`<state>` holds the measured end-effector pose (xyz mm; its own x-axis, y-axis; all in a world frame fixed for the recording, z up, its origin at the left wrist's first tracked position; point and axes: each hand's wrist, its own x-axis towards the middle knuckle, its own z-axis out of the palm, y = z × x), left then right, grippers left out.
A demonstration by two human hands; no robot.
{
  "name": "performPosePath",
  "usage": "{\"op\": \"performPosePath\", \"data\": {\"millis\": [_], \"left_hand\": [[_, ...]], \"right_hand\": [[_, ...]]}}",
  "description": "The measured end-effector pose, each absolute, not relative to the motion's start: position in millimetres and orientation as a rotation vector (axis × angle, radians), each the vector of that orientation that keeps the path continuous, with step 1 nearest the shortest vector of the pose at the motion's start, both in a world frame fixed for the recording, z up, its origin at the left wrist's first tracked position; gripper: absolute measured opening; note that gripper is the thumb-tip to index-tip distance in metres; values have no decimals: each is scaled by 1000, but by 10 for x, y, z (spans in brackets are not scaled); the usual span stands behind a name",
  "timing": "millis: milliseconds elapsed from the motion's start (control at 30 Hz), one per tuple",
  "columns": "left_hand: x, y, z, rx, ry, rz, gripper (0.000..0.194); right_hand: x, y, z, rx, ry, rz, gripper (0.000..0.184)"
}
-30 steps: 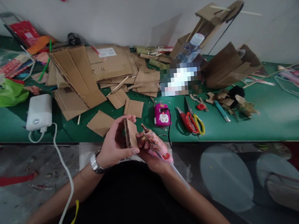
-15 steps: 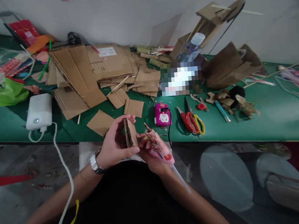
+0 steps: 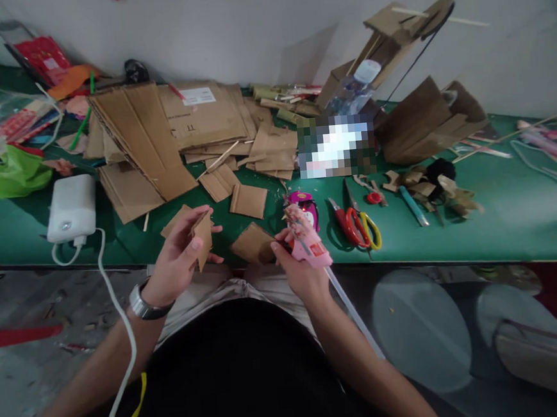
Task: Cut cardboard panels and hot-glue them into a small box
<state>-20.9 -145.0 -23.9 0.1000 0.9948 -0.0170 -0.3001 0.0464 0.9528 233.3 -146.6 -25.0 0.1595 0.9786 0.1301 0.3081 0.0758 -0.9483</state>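
Note:
A small piece of cardboard (image 3: 204, 239) stands tilted in my left hand (image 3: 180, 258), pinched between thumb and fingers. My right hand (image 3: 302, 261) is wrapped around a pink glue gun (image 3: 308, 239), its front part crusted with stained residue and a clear glue stick trailing from its back. The right thumb and fingertips also meet the edge of a second cardboard square (image 3: 255, 244) near the table's front edge. A magenta power socket (image 3: 301, 199) is partly hidden behind the glue gun. Between my two hands there is a gap.
Red-handled pliers (image 3: 343, 226) and yellow-and-red scissors (image 3: 369, 227) lie right of the socket. Cardboard sheets (image 3: 142, 135) are piled at the back left. A white power bank (image 3: 72, 205) with a cable stands left. A cardboard construction (image 3: 390, 39) and a bottle (image 3: 358, 90) stand behind.
My hands have moved apart. The left went left with one cardboard piece; a second square now lies at my right hand. The glue gun has shifted right and up, before the socket.

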Motion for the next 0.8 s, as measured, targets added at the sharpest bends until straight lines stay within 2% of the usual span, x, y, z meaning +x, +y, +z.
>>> {"op": "performPosePath", "data": {"millis": [200,433,533,667,800], "left_hand": [[-312,-1389,-167,1011,1017,1099,72],[-309,-1353,-66,912,1080,1130,48],[-370,-1334,-41,911,1006,1086,59],[-436,-1303,-63,1066,934,948,92],[-402,-1285,-126,1189,1022,961,84]], "right_hand": [[2208,-1268,-403,-1451,-1441,787,12],[2214,-1302,-319,-1430,-1735,765,15],[2231,-1358,-287,-1432,-1844,823,13],[2270,-1328,-228,-1468,-1911,884,14],[2300,-1210,-146,-1472,-1952,939,11]]}}
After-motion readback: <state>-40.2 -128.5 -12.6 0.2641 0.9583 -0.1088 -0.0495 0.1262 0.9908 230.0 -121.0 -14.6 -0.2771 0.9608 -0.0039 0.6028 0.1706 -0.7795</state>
